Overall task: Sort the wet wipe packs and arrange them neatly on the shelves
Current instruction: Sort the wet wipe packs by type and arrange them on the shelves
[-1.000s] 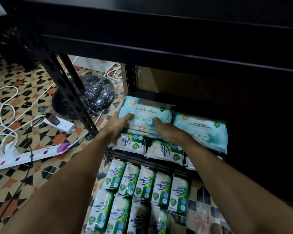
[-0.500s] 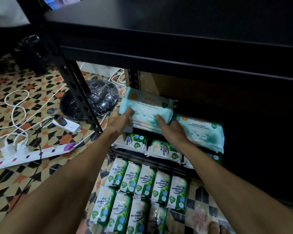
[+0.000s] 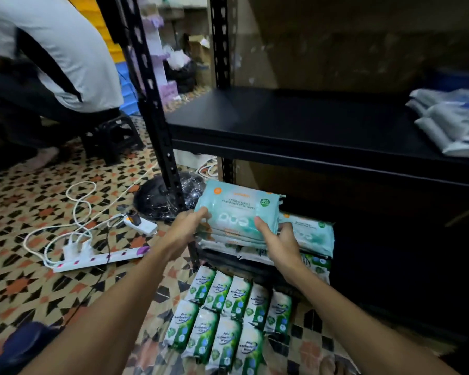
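Gripping a stack of teal wipe packs (image 3: pixel 238 215) from both ends, the left hand (image 3: pixel 186 226) and right hand (image 3: pixel 278 240) held it at the front of the bottom shelf (image 3: pixel 244 262), below the black middle shelf (image 3: pixel 295 125). Green pine wipe packs (image 3: pixel 228 320) lay in two rows on the tiled floor (image 3: pixel 25 280) just beneath.

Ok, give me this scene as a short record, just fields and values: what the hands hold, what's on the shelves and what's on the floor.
left hand: grips the left end of a stack of teal packs
right hand: grips the stack's right end
stack position: in front of the lower shelf, below the upper shelf
lower shelf: another teal pack on green packs
upper shelf: pale packs at the right end
floor: two rows of green packs, power strip
background: a person seated on a stool
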